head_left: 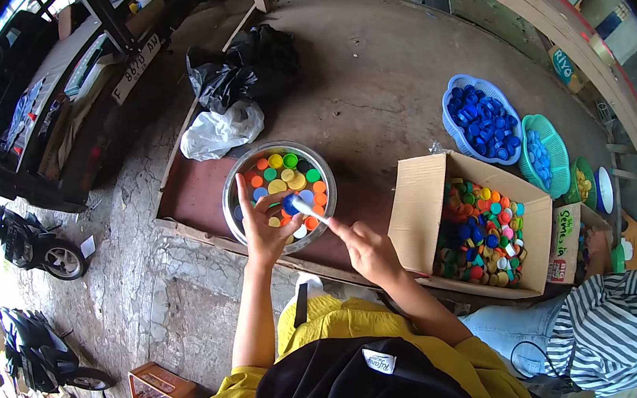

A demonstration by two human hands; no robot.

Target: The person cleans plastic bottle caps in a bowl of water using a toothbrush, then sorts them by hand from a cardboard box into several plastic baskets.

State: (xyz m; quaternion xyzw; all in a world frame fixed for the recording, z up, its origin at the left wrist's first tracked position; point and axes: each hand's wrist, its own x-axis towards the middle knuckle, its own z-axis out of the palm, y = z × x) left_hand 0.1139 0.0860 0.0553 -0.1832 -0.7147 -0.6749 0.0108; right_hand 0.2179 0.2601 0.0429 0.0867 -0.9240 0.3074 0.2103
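Over a round metal basin (327, 168) full of loose plastic bottle caps, my left hand (260, 230) pinches a blue bottle cap (288, 205) between thumb and fingers, with one finger stretched up. My right hand (371, 252) grips a slim white brush (312, 212); its far end meets the blue cap, and its bristles are too small to make out. Orange, yellow, green and blue caps lie inside the basin, some hidden behind my left hand.
An open cardboard box (413, 211) of mixed caps stands right of the basin. Beyond it are a light-blue basket (454, 128) of dark-blue caps and a turquoise basket (553, 137). White (222, 129) and black (242, 65) plastic bags lie behind the basin. A person in stripes (613, 330) sits at right.
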